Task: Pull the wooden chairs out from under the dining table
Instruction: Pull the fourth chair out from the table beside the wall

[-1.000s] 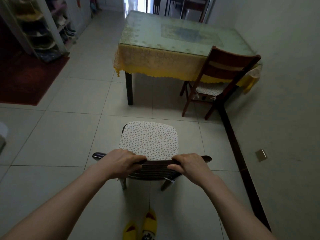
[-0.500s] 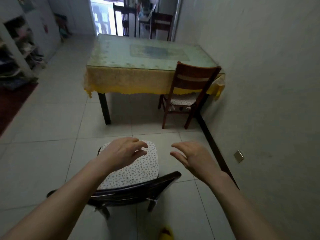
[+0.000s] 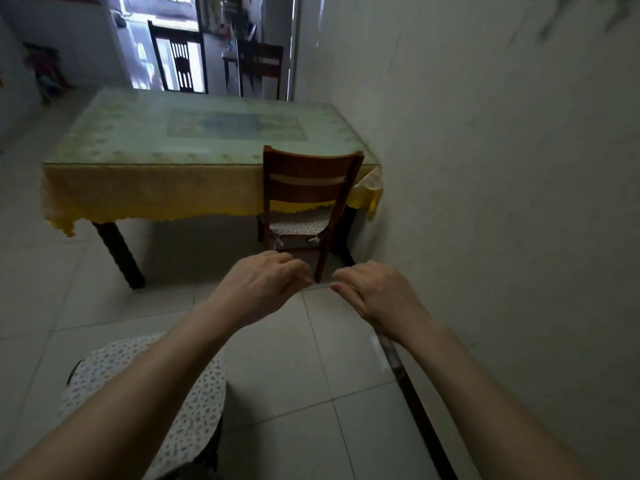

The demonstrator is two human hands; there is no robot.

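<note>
Standing tucked at the table's near right corner, the wooden chair [image 3: 308,202] has its back toward the person and its cushioned seat partly under the yellow cloth of the dining table [image 3: 207,133], close beside the right-hand wall [image 3: 485,168]. Its top rail runs left to right, square across the line of reach, so both hands could land on it side by side.

Both hands are raised in front of it, well short of the chair. The left hand [image 3: 266,282] has its fingers loosely curled and holds nothing; the right hand [image 3: 377,292] is likewise empty, fingers bent and slightly apart. The chair lies straight ahead and beyond them, roughly centred between the two, so neither hand looks clearly nearer.

At the near left, low in view under the left forearm, a second chair's spotted cushion [image 3: 194,403] sits clear of the table, so I judge that one done. Two more dark chairs [image 3: 180,60] show beyond the table's far edge.
</note>
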